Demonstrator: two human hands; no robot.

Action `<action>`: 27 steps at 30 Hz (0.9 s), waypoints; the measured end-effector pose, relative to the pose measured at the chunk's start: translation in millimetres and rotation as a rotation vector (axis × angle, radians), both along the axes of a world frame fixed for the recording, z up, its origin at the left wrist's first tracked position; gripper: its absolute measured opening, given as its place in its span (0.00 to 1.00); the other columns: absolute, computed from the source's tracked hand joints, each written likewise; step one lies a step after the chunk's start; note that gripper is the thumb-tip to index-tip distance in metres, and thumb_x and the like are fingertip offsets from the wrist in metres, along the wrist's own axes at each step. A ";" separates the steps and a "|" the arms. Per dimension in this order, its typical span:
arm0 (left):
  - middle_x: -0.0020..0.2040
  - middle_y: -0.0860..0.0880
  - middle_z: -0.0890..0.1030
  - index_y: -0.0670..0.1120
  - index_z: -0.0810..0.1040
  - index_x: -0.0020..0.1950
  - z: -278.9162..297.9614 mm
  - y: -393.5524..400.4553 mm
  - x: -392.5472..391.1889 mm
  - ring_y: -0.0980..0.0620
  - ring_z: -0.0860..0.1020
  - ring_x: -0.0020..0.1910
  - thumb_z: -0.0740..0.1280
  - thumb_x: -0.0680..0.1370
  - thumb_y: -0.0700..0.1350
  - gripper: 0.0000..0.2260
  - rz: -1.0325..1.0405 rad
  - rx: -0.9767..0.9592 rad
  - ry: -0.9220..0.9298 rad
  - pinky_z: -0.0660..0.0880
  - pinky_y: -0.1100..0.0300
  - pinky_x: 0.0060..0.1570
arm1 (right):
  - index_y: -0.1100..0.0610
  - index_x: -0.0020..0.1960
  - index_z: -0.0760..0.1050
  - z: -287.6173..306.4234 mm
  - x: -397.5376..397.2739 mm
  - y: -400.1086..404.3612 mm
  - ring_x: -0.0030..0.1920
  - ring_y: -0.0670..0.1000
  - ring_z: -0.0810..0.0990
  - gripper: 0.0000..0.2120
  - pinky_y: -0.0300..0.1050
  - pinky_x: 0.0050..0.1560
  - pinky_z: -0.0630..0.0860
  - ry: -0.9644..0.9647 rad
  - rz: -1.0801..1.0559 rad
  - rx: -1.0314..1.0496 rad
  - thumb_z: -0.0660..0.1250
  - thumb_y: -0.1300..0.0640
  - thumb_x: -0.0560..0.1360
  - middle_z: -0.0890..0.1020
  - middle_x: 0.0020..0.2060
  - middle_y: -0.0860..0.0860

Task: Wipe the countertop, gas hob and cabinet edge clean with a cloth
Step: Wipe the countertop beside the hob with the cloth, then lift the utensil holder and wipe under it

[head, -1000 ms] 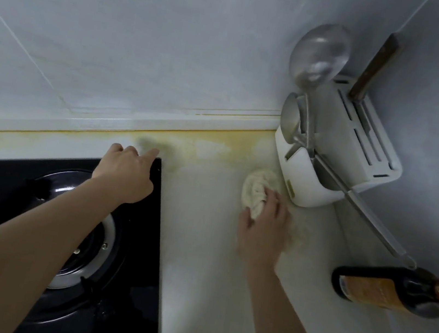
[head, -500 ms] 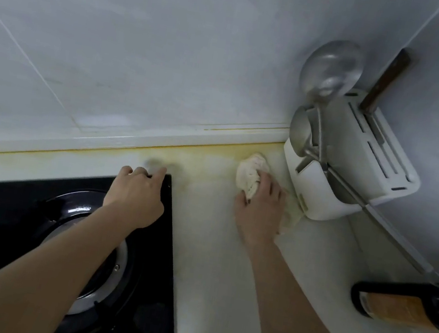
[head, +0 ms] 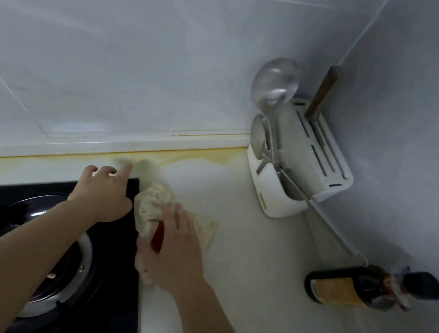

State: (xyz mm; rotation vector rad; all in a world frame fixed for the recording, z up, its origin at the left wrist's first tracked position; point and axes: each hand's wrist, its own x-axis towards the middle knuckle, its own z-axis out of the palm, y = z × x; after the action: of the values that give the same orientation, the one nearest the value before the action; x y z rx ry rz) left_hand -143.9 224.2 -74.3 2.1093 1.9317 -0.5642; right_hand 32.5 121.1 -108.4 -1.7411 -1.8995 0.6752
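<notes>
Along the desk's [head: 250, 257] left edge, where the pale stone top meets the black glass gas hob [head: 106, 292], lies one cloth [head: 153, 203], beige, rough-woven and bunched into a lump. Two hands are at work. The right hand [head: 171, 248] presses down on the cloth's near part with its fingers curled over it, and something red [head: 157, 238] shows under the palm; what it is cannot be told. One flat flap of the cloth spreads out on the desk to the right of that hand. The left hand [head: 103, 191] rests on the hob's far right corner, just beside the cloth, fingers loosely stretched and holding nothing, the forefinger reaching past the hob's rim toward the back edge. One round burner [head: 64, 265] with a shiny metal ring sits on the hob, half hidden by the left forearm.

A yellow stain [head: 194, 155] runs along the desk's back edge under the white ledge of the tiled wall. In the far right corner stands one white plastic holder [head: 297, 173] with narrow slots; it carries two steel ladles [head: 276, 83], one knife with a brown wooden handle [head: 322, 93] and a long steel handle slanting out to the right. Near the right edge stands one dark glass bottle [head: 351, 288] with an orange label and a dark cap.
</notes>
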 end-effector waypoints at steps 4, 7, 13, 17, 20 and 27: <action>0.75 0.45 0.71 0.46 0.60 0.82 13.6 -19.2 49.8 0.41 0.66 0.74 0.58 0.77 0.57 0.34 0.067 0.278 -0.406 0.61 0.42 0.72 | 0.52 0.71 0.74 98.9 87.7 27.2 0.71 0.53 0.68 0.25 0.50 0.69 0.66 -0.006 -0.271 0.311 0.67 0.47 0.75 0.73 0.71 0.51; 0.75 0.48 0.70 0.49 0.65 0.79 24.1 -43.3 105.8 0.44 0.66 0.72 0.57 0.75 0.56 0.32 0.119 0.340 -0.715 0.64 0.43 0.70 | 0.55 0.59 0.81 164.3 151.3 45.6 0.57 0.54 0.75 0.16 0.48 0.56 0.72 -0.091 -0.416 0.599 0.67 0.51 0.74 0.80 0.56 0.51; 0.81 0.50 0.60 0.53 0.59 0.81 25.9 -72.7 157.8 0.45 0.58 0.79 0.62 0.79 0.57 0.31 0.050 0.258 -0.496 0.56 0.46 0.76 | 0.61 0.75 0.64 191.9 224.8 94.8 0.69 0.63 0.70 0.33 0.53 0.69 0.64 -0.442 -0.472 -0.064 0.68 0.47 0.76 0.73 0.68 0.62; 0.84 0.45 0.48 0.54 0.51 0.83 7.1 -85.8 124.0 0.41 0.49 0.82 0.57 0.79 0.65 0.36 0.040 0.117 -0.100 0.51 0.40 0.78 | 0.63 0.69 0.66 171.0 225.8 111.6 0.63 0.63 0.75 0.33 0.50 0.56 0.70 -0.488 -0.427 -0.165 0.69 0.44 0.74 0.77 0.63 0.62; 0.84 0.46 0.47 0.56 0.50 0.82 -9.6 -95.2 98.1 0.41 0.48 0.80 0.57 0.76 0.70 0.39 0.030 0.071 -0.070 0.56 0.38 0.75 | 0.66 0.73 0.64 155.7 226.3 114.9 0.69 0.65 0.69 0.40 0.54 0.69 0.66 -0.546 -0.445 -0.189 0.69 0.41 0.73 0.71 0.70 0.64; 0.78 0.50 0.54 0.59 0.60 0.77 -4.3 -83.2 98.0 0.40 0.53 0.74 0.72 0.70 0.67 0.40 0.086 0.016 -0.229 0.78 0.49 0.60 | 0.64 0.73 0.61 135.5 219.5 113.1 0.68 0.64 0.70 0.43 0.56 0.68 0.67 -0.537 -0.477 -0.218 0.70 0.38 0.70 0.75 0.67 0.63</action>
State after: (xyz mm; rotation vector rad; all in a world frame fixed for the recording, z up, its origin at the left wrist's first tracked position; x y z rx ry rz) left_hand -46.0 141.0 -78.6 1.9902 1.8920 -0.2766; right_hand 252.0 234.2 27.1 -2.5987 -1.6440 0.2513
